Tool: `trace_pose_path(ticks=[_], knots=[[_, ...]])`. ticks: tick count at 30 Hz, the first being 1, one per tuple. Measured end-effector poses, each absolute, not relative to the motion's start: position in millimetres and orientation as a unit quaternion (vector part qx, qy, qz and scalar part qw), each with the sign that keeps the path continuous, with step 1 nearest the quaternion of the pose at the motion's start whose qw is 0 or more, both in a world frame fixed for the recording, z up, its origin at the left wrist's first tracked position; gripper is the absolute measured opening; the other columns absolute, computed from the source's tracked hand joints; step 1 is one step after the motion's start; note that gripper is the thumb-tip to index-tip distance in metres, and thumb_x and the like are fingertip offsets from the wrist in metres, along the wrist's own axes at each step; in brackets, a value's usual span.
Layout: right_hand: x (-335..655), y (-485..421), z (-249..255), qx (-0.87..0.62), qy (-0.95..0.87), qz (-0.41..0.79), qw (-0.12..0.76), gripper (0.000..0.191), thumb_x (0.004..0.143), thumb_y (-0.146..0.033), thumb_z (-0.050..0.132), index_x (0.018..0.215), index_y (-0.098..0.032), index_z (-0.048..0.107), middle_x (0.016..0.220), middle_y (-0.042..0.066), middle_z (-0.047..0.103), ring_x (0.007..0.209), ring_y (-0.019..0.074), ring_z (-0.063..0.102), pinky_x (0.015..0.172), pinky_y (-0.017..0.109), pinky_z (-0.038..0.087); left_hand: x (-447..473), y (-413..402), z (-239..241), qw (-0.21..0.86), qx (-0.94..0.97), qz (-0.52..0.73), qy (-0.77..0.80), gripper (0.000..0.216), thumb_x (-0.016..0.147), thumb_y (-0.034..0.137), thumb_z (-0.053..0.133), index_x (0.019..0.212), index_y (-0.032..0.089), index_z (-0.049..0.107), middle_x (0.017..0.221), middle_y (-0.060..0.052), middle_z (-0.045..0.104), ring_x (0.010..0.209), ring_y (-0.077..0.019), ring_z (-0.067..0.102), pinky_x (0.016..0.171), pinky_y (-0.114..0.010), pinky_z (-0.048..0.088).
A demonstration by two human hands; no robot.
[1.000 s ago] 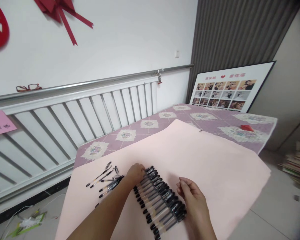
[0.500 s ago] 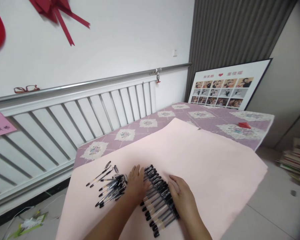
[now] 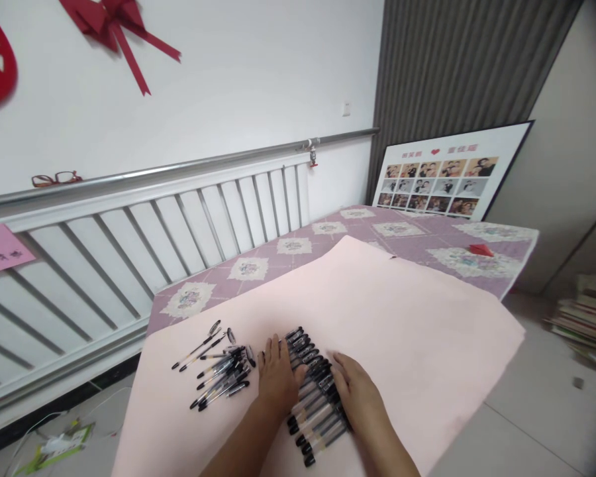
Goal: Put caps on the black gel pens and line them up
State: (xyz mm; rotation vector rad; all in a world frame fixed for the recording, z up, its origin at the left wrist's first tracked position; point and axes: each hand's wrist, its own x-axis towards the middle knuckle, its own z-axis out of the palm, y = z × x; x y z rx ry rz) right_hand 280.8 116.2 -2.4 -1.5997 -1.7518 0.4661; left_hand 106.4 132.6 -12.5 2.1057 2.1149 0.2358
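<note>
A row of black-capped clear gel pens lies side by side on the pink sheet, between my two hands. My left hand rests flat along the row's left side, fingers stretched out and thumb over the pens. Against the right side is my right hand, its fingers extended and touching the outermost pens. Neither hand is wrapped round a pen. Part of the row is hidden under my hands. Left of my left hand, a loose heap of similar pens points in mixed directions.
The pink sheet covers much of a table with a purple patterned cloth. Behind are a white radiator and a pipe holding glasses. A photo board leans at the back right; stacked papers sit at right.
My left hand has shifted slightly right and now presses closer along the row. The row looks narrower at its near end. My right hand stays at the right side; the loose heap is unchanged.
</note>
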Motion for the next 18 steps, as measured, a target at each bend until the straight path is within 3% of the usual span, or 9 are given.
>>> trace_pose_path(ticks=[18], knots=[[275.1, 117.6, -7.3, -0.571, -0.684, 0.233, 0.39, 0.03, 0.083, -0.029, 0.042, 0.106, -0.023, 0.058, 0.108, 0.007, 0.063, 0.103, 0.0227, 0.056, 0.093, 0.039, 0.041, 103.8, 128.1, -15.1, 0.045, 0.682, 0.125, 0.719, 0.06, 0.086, 0.042, 0.032, 0.137, 0.01, 0.026, 0.146, -0.013, 0.02, 0.134, -0.0279, 0.013, 0.108, -0.045, 0.014]])
